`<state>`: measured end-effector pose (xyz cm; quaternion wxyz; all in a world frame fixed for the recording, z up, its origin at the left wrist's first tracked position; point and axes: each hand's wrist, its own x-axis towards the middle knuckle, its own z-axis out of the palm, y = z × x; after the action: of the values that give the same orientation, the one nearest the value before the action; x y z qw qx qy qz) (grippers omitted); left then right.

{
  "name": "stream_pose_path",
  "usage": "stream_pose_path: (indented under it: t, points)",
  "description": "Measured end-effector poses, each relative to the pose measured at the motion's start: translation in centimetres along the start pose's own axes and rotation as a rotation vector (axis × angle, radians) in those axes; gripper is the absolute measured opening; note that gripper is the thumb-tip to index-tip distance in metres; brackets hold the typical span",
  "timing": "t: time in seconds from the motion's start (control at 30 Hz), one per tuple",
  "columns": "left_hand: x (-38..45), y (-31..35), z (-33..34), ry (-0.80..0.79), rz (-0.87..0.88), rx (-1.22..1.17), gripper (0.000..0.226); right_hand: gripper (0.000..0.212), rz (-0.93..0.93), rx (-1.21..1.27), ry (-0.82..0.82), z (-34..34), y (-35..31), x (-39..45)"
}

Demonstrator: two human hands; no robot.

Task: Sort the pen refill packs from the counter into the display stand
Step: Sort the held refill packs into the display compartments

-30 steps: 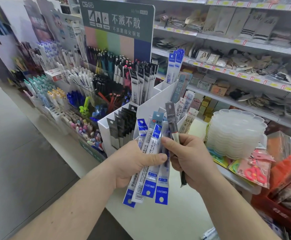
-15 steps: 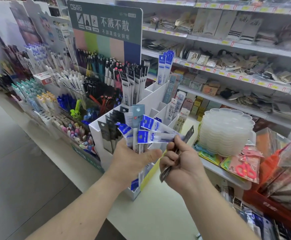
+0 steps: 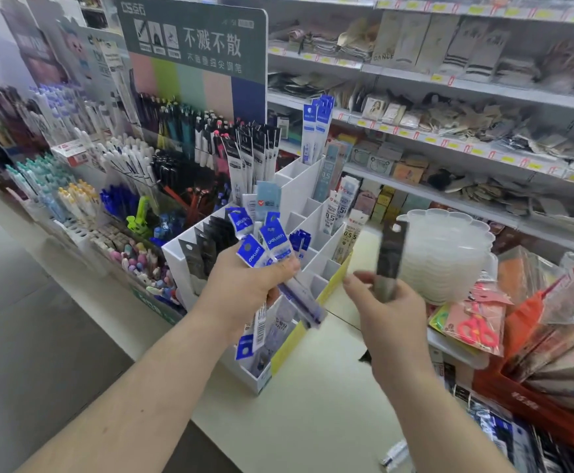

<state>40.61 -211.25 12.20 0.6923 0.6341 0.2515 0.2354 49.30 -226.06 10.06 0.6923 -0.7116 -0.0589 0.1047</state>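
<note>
A pale shop counter [image 3: 313, 421] carries the white compartmented display stand [image 3: 299, 192], with stocked shelves [image 3: 449, 87] behind. The left hand [image 3: 241, 295] grips a fan of blue refill packs [image 3: 265, 247] in front of the stand; the right hand [image 3: 391, 312] pinches one dark refill pack [image 3: 391, 250] upright beside it.

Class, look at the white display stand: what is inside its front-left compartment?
The white display stand holds a row of black-topped refill packs upright in that compartment. Their lower parts are hidden by the stand's wall, and the left hand with its blue packs covers the right side.
</note>
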Motion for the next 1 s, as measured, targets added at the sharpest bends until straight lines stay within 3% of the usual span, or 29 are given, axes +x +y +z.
stream_pose_path:
  t: [0.1, 0.17, 0.3, 0.37, 0.47, 0.63, 0.87, 1.0]
  points:
    - [0.5, 0.2, -0.3, -0.153, -0.051, 0.099, 0.009, 0.017, -0.187, -0.257, -0.361, -0.1, -1.5, 0.2]
    - [0.6, 0.3, 0.0, -0.226, -0.065, 0.11, 0.012, 0.02, -0.204, -0.391, -0.543, 0.4, -2.0, 0.1]
    - [0.6, 0.6, 0.5, -0.261, -0.118, 0.063, 0.035, 0.038, -0.147, -0.371, -0.691, 0.8, -1.8, 0.1]
    - [0.8, 0.3, 0.1, -0.233, -0.118, 0.062, 0.024, 0.034, -0.119, -0.359, -0.64, 0.6, -1.2, 0.5]
    - [1.1, 0.0, -0.5, -0.116, -0.1, 0.057, 0.008, 0.033, -0.019, -0.224, -0.402, 0.0, 0.1, 2.3]
    - [1.7, -0.4, -1.2, 0.023, -0.109, 0.095, 0.019, 0.027, 0.048, 0.005, -0.119, -0.2, 1.4, 5.5]
    - [2.3, -2.9, 1.2, -0.203, -0.297, 0.283, 0.025, 0.025, 0.012, -0.015, 0.01, 1.7, 2.6, 7.4]
    - [3.0, -4.4, 2.4, -0.249, -0.294, 0.5, 0.028, 0.02, 0.009, -0.024, -0.01, 3.0, 3.0, 7.8]
